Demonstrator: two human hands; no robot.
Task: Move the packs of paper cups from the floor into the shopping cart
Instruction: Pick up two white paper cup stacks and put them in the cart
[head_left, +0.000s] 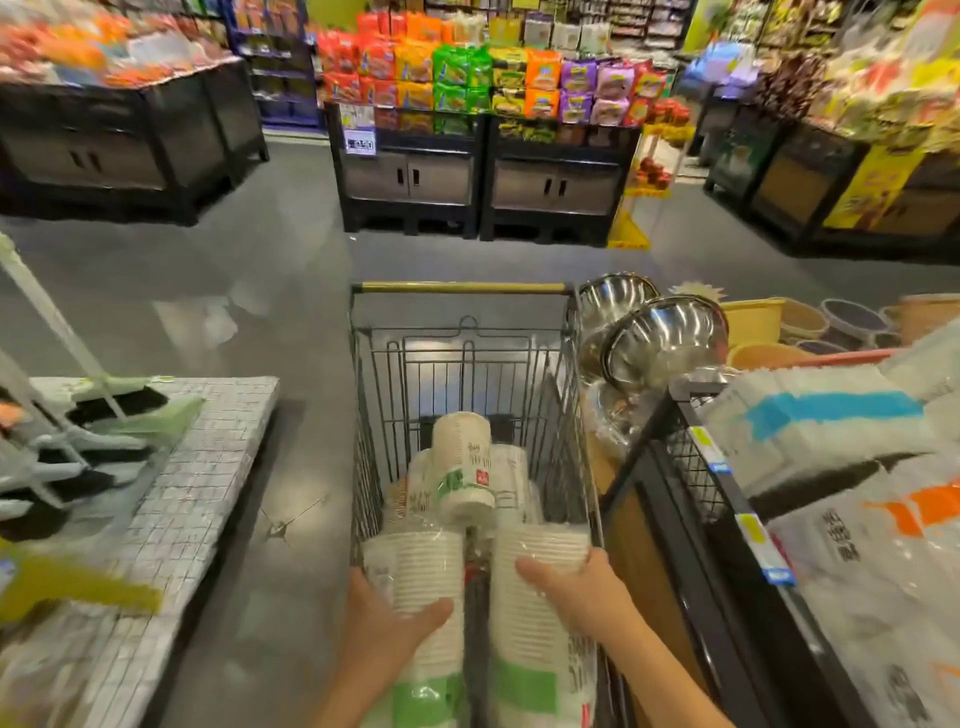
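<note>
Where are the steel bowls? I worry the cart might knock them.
In the head view, the steel bowls sit just right of the shopping cart, by its far right corner, above the black shelf.

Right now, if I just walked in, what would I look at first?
Probably the two hands at the bottom: the left hand and right hand each grip a pack of paper cups over the near end of the shopping cart, which already holds more cups. Next, the rainbow wall of snack bags straight ahead, and the shiny metal bowls right of the cart.
</note>
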